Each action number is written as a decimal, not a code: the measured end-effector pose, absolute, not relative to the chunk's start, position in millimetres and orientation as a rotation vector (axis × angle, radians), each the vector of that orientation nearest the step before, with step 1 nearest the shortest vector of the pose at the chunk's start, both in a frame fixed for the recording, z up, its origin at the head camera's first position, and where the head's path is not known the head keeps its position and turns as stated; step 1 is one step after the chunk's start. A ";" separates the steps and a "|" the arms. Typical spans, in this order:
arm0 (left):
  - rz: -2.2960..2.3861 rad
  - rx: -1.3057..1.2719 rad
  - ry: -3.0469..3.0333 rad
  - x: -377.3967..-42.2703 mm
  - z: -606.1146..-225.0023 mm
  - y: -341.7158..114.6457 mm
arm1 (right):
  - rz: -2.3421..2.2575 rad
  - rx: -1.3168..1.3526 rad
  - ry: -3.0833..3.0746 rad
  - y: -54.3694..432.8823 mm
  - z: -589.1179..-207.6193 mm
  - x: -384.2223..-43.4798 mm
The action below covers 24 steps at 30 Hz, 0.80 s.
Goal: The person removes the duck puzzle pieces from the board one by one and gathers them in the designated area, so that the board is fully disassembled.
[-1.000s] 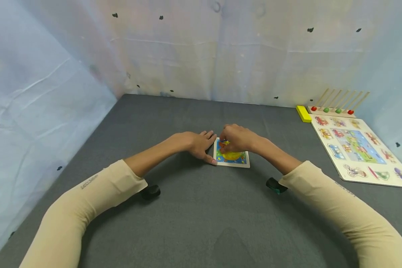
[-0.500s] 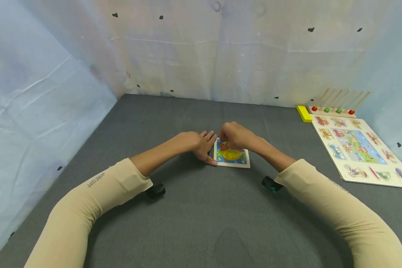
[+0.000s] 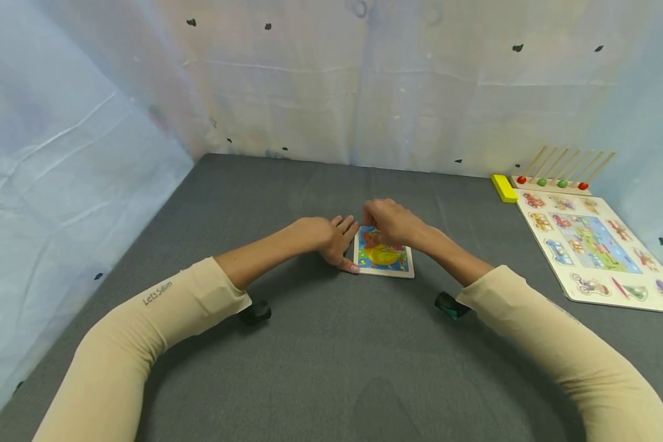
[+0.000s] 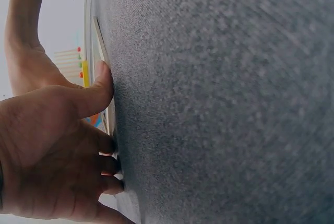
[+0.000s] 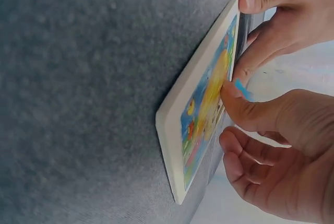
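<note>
A small square picture puzzle [image 3: 387, 273] with a pale wooden frame and a yellow, blue and red picture lies on the table. My left hand [image 3: 336, 244] rests along its left side, fingers extended and spread, with the thumb at the near left corner. Over the upper part of the picture, my right hand [image 3: 393, 222] pinches a puzzle piece [image 5: 242, 89] between thumb and forefinger. Only a blue bit of that piece shows past the thumb in the right wrist view; the rest is hidden. The other right fingers curl loosely beside the board.
At the right lies a large wooden picture board [image 3: 558, 288] with vehicle and toy pictures. Behind it stands a peg rack [image 3: 552, 183] with upright sticks and red and green beads, beside a yellow block [image 3: 504, 188]. A pale cloth backdrop [image 3: 320, 92] borders the grey table [image 3: 309, 374].
My right hand has shifted slightly up and away over the puzzle, and its wrist has risen a little. My left hand stays at the puzzle's left side.
</note>
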<state>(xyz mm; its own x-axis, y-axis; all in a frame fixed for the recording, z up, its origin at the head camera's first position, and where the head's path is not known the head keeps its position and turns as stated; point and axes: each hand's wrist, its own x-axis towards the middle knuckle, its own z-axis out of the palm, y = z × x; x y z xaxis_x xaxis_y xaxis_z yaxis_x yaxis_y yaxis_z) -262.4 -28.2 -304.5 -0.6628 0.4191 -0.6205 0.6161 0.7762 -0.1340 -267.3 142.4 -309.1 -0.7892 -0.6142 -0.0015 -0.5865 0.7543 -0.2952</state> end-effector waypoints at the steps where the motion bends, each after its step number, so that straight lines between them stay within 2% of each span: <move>1: -0.447 0.768 2.389 -262.3 -304.6 -28.1 | -0.440 -0.982 2.847 142.7 -309.0 -266.9; 14: -0.433 0.754 2.393 -259.5 -304.1 -26.2 | -0.691 -1.088 2.838 157.9 -295.7 -263.3; 24: -0.455 0.720 2.372 -258.5 -299.5 -23.5 | -0.667 -0.821 2.905 201.6 -272.0 -255.3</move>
<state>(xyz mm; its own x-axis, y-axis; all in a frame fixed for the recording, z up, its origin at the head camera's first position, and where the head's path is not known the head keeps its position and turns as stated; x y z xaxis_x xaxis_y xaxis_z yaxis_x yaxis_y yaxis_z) -258.5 -23.5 -299.5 -0.6651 0.3821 -0.6416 0.5925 0.7930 -0.1419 -255.3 201.6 -272.0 -0.8578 -0.5095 0.0679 -0.4880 0.7659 -0.4186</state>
